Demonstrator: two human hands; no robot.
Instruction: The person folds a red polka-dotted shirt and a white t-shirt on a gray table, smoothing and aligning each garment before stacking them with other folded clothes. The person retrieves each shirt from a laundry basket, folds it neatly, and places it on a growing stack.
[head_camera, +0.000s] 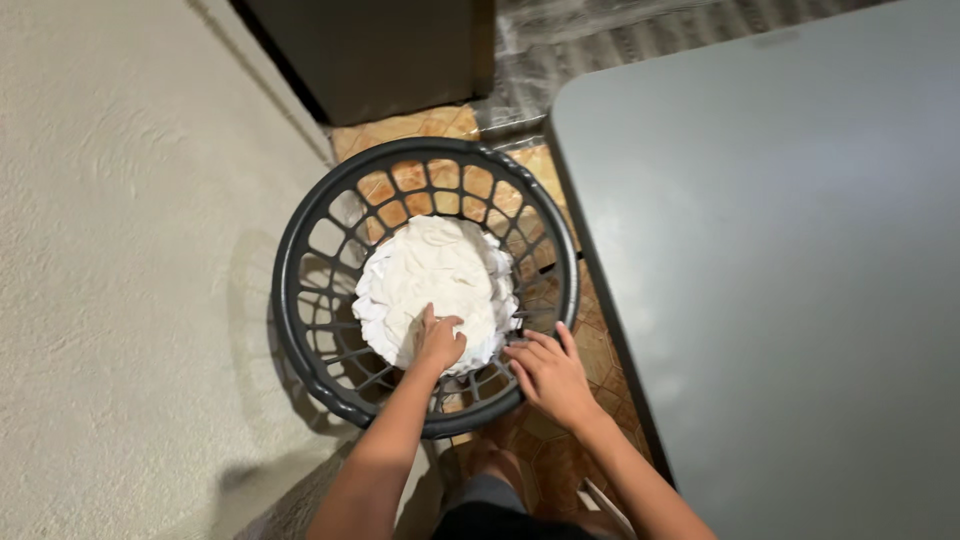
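In the head view, the left hand (438, 342) reaches down into a dark grey laundry basket (300, 300) and closes its fingers on the white cloth (435, 275) that lies crumpled at the bottom. The right hand (548, 375) rests on the basket rim, fingers loose, grasping nothing. The basket stands on a tiled floor (570, 455), between a pale wall (120, 250) and a grey table (780, 270).

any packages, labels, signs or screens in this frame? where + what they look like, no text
None in view.
Closest things: a round dark grey laundry basket with lattice walls, on the floor between wall and table, holding white cloth.
The left hand is in the cloth; the right hand is at the rim.
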